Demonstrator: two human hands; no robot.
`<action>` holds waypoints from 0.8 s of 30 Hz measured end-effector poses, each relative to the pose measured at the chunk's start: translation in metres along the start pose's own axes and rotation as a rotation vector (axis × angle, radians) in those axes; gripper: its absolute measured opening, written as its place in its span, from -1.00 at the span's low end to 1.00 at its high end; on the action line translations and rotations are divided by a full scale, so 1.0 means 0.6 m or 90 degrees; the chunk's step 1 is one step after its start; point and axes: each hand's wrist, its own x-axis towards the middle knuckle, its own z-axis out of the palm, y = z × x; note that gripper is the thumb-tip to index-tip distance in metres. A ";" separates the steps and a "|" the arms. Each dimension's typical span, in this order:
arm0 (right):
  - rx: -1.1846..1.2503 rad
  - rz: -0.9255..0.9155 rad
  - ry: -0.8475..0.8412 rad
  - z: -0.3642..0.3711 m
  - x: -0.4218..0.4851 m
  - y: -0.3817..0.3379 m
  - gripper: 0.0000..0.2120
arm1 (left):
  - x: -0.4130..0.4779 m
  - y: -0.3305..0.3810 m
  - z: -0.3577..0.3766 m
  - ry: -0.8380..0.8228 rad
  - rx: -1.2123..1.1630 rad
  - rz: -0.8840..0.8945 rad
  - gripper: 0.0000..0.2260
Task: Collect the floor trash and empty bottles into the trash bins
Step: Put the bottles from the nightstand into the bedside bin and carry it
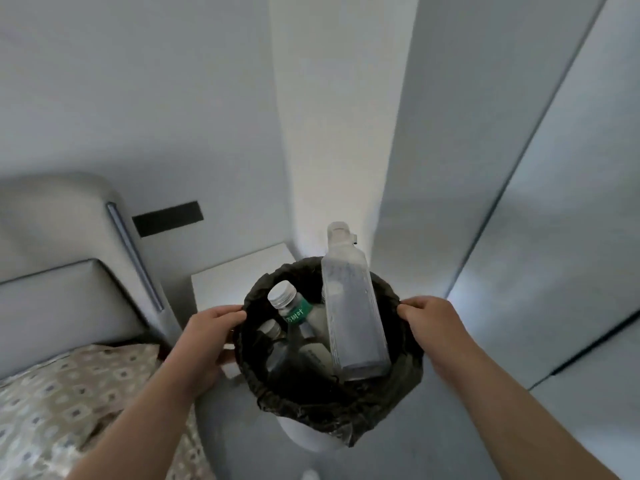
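Pale walls and a grey floor frame a narrow corner beside a bed. At its centre the trash bin (311, 434), white with a black liner (346, 407) folded over its rim, is held up in front of the person, seemingly clear of the floor. The left hand (211, 336) and right hand (427, 318) each close on opposite sides of the rim, pinching liner against it.

Inside stand several empty plastic bottles: a tall square bottle (353, 317) poking well above the rim, a green-label bottle (289, 304) and a darker one lower down. The load looks light, but the tall bottle is top-heavy and could tip out if the bin tilts. The liner is thin and slippery; gripping the stiff rim beneath it seems safer.

Just behind sits a white nightstand (225, 282); the bed (62, 403) and its headboard (52, 289) crowd the left.
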 end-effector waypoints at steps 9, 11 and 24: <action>0.097 0.131 0.230 -0.217 -0.144 0.104 -0.72 | -0.048 0.035 0.223 -0.301 0.096 0.040 -0.83; 0.100 0.160 0.304 -0.247 -0.180 0.124 -0.72 | -0.058 0.040 0.273 -0.381 0.123 0.051 -0.83; 0.245 0.396 0.697 -0.355 -0.522 0.300 -0.77 | -0.306 -0.040 0.570 -0.797 0.286 0.062 -0.84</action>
